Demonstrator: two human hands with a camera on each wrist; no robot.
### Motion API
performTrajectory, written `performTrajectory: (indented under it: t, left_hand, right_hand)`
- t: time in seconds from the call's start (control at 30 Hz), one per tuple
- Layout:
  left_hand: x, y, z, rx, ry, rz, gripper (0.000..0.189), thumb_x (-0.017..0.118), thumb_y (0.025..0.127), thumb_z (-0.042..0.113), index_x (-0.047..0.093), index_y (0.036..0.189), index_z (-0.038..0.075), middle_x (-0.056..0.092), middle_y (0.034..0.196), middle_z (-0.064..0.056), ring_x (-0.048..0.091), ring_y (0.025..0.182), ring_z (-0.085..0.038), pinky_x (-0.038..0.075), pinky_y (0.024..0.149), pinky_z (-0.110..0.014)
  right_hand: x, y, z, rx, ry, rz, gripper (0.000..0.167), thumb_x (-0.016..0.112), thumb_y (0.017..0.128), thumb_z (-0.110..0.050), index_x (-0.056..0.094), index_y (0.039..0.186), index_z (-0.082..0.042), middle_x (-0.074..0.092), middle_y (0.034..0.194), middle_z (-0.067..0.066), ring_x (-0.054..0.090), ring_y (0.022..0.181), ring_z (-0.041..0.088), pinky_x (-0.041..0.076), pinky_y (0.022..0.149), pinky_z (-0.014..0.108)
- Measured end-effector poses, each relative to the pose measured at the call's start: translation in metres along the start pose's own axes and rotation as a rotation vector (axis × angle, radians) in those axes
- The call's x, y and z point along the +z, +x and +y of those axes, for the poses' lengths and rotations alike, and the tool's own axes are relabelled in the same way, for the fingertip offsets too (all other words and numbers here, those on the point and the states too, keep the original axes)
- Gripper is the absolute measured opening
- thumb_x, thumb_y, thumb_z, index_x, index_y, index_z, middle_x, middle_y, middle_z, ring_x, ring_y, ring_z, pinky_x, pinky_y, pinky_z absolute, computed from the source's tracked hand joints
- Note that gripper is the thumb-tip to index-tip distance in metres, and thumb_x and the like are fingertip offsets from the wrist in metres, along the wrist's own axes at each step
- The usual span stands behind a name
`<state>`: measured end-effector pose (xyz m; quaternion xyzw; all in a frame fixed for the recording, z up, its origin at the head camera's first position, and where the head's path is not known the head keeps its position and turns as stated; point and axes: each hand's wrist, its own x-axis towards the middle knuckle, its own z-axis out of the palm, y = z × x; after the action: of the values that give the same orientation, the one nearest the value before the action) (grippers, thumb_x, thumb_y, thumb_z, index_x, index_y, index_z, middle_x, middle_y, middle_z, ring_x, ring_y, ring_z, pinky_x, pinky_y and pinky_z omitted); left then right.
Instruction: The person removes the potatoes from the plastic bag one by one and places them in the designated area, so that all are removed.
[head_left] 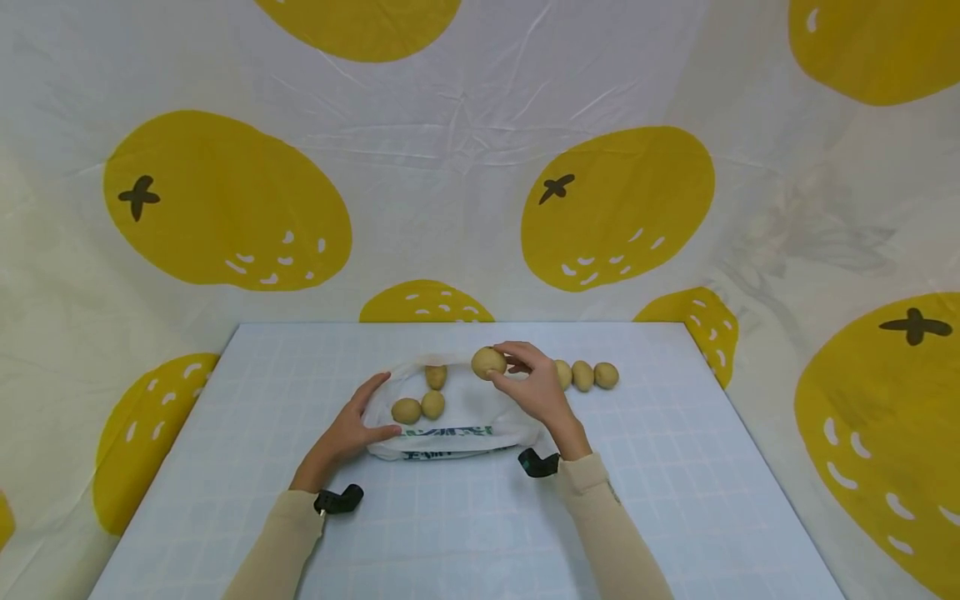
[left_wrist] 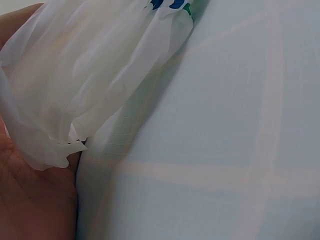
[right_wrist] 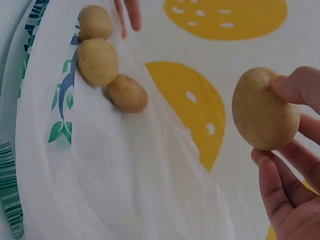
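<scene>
- ok so the right hand (head_left: 540,387) has a potato (head_left: 487,364) pinched between thumb and fingertips, held up over the bag
- left hand (head_left: 348,425) is spread, fingers pretty straight, pressed against its end of that white plastic bag (head_left: 465,443)
- bag sits between the two hands on the pale blue checked surface (head_left: 675,500)
- three loose potatoes (head_left: 432,405) are in it, close together just right of the left hand
- three row potatoes (head_left: 582,376) lie just right of the right hand, nearest one partly hidden behind it
- beyond both hands, a white backdrop (head_left: 427,183) with big yellow fruit prints (head_left: 618,208)
</scene>
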<state>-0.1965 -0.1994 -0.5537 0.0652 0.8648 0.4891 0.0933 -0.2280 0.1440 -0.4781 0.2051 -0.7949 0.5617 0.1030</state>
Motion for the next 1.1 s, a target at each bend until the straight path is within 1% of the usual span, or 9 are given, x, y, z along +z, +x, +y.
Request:
performTrajectory:
  t: [0.2, 0.3, 0.37, 0.43, 0.6, 0.8, 0.97, 1.03, 1.1]
  left_hand:
    - [0.0, 0.0, 0.0, 0.003, 0.019, -0.003, 0.104, 0.085, 0.083, 0.038, 0.022, 0.165, 0.023, 0.014, 0.173, -0.014, 0.01, 0.158, -0.044, 0.01, 0.122, -0.072]
    - [0.0, -0.001, 0.001, -0.001, 0.018, 0.001, 0.104, 0.084, 0.084, 0.039, 0.022, 0.165, 0.023, 0.014, 0.173, -0.013, 0.01, 0.159, -0.043, 0.01, 0.123, -0.071]
    - [0.0, -0.001, 0.001, -0.003, 0.014, 0.002, 0.103, 0.084, 0.084, 0.04, 0.022, 0.165, 0.024, 0.013, 0.173, -0.013, 0.01, 0.159, -0.043, 0.009, 0.123, -0.07]
    - [0.0, -0.001, 0.001, -0.005, 0.01, 0.005, 0.102, 0.083, 0.085, 0.04, 0.022, 0.165, 0.024, 0.013, 0.174, -0.012, 0.01, 0.159, -0.042, 0.009, 0.124, -0.07]
    - [0.0, -0.001, 0.0, -0.007, 0.01, 0.003, 0.102, 0.083, 0.085, 0.04, 0.021, 0.165, 0.024, 0.013, 0.174, -0.012, 0.01, 0.159, -0.042, 0.009, 0.124, -0.07]
    - [0.0, -0.001, 0.0, -0.013, 0.022, 0.003, 0.103, 0.084, 0.084, 0.041, 0.021, 0.165, 0.025, 0.013, 0.173, -0.013, 0.01, 0.159, -0.043, 0.01, 0.123, -0.071]
    - [0.001, -0.001, 0.0, -0.014, 0.028, 0.004, 0.103, 0.083, 0.084, 0.041, 0.021, 0.165, 0.025, 0.013, 0.173, -0.013, 0.01, 0.159, -0.043, 0.01, 0.123, -0.072]
    - [0.001, -0.001, 0.0, -0.017, 0.027, 0.007, 0.103, 0.084, 0.084, 0.041, 0.021, 0.165, 0.025, 0.013, 0.174, -0.013, 0.01, 0.159, -0.043, 0.01, 0.123, -0.072]
    - [0.001, -0.001, 0.001, -0.016, 0.03, 0.004, 0.103, 0.083, 0.085, 0.042, 0.021, 0.165, 0.026, 0.013, 0.174, -0.013, 0.01, 0.159, -0.043, 0.01, 0.123, -0.071]
  right_hand:
    - [-0.021, -0.012, -0.017, 0.001, 0.007, 0.075, 0.041, 0.08, 0.084, 0.004, 0.069, 0.123, 0.009, 0.067, 0.126, 0.028, 0.068, 0.106, 0.045, 0.056, 0.088, 0.065]
    - [-0.033, -0.018, -0.026, 0.009, 0.021, 0.13, 0.04, 0.08, 0.083, 0.006, 0.069, 0.121, 0.011, 0.068, 0.123, 0.029, 0.069, 0.103, 0.045, 0.057, 0.087, 0.064]
    - [-0.04, -0.023, -0.027, 0.032, 0.025, 0.172, 0.04, 0.081, 0.082, 0.006, 0.07, 0.12, 0.01, 0.069, 0.122, 0.027, 0.07, 0.102, 0.044, 0.058, 0.087, 0.061]
    - [-0.046, -0.027, -0.025, 0.057, 0.033, 0.212, 0.041, 0.082, 0.081, 0.007, 0.07, 0.12, 0.01, 0.069, 0.121, 0.027, 0.069, 0.102, 0.043, 0.06, 0.087, 0.055]
    - [-0.059, -0.034, -0.019, 0.101, -0.013, 0.27, 0.04, 0.084, 0.082, 0.002, 0.072, 0.12, 0.007, 0.07, 0.121, 0.025, 0.07, 0.101, 0.039, 0.062, 0.087, 0.037]
    - [-0.072, -0.04, -0.013, 0.104, -0.038, 0.307, 0.04, 0.084, 0.081, 0.003, 0.072, 0.118, 0.009, 0.07, 0.121, 0.025, 0.07, 0.101, 0.042, 0.063, 0.087, 0.041]
    - [-0.083, -0.046, -0.006, 0.107, -0.091, 0.348, 0.041, 0.084, 0.08, 0.004, 0.071, 0.119, 0.009, 0.07, 0.121, 0.026, 0.07, 0.099, 0.038, 0.058, 0.081, 0.018]
    - [-0.088, -0.048, -0.002, 0.114, -0.1, 0.367, 0.041, 0.084, 0.08, 0.004, 0.071, 0.119, 0.009, 0.07, 0.121, 0.026, 0.07, 0.099, 0.034, 0.058, 0.08, 0.017]
    - [-0.094, -0.05, 0.004, 0.118, -0.1, 0.385, 0.041, 0.083, 0.08, 0.005, 0.07, 0.119, 0.01, 0.069, 0.121, 0.027, 0.07, 0.098, 0.03, 0.059, 0.08, 0.02]
